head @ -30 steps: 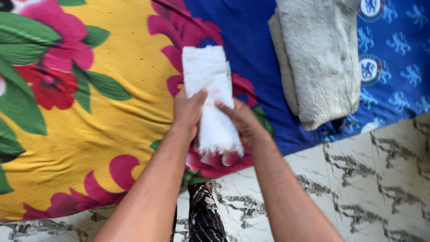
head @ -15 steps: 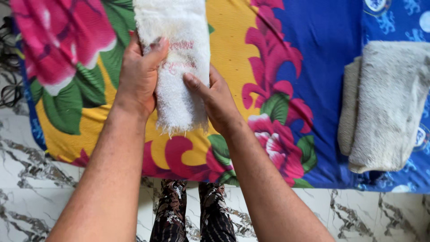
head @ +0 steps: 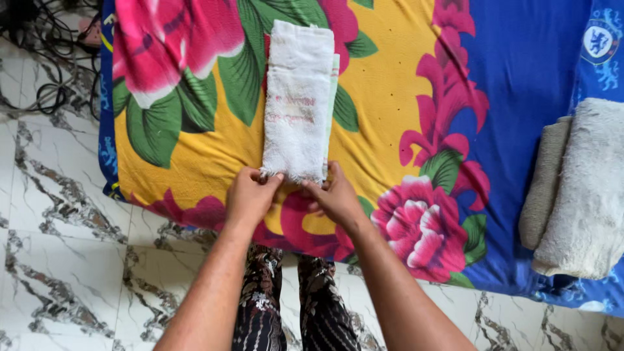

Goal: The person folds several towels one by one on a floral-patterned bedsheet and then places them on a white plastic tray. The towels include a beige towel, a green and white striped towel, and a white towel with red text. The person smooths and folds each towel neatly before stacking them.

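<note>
- Head view: a white folded towel (head: 297, 101) lies flat on a bed, on a floral bedsheet (head: 383, 104) of yellow, pink, green and blue. Its long axis runs away from the person; the fringed short end is nearest the body, close to the bed's near edge.
- Left hand (head: 250, 195): fingertips pinch the near left corner of the fringed end, fingers curled shut on the cloth. Grip looks light, at the edge only, which suits squaring a corner rather than lifting the bulk.
- Right hand (head: 335, 198): fingers meet the near right corner of the same end, thumb and forefinger closed on the edge. Both hands sit at matching corners, so the end is held level and the fold stays aligned.
- A thin pale green edge shows along the towel's right side, so a layer beneath is slightly offset.
- A grey folded towel (head: 578, 188) rests on the blue part of the sheet, well apart to the right, untouched.
- Below the bed: marbled floor tiles (head: 71, 260); dark cables (head: 45, 58) lie on the floor at upper left. The person's patterned trousers (head: 289, 305) show between the forearms, standing just beside the bed.
</note>
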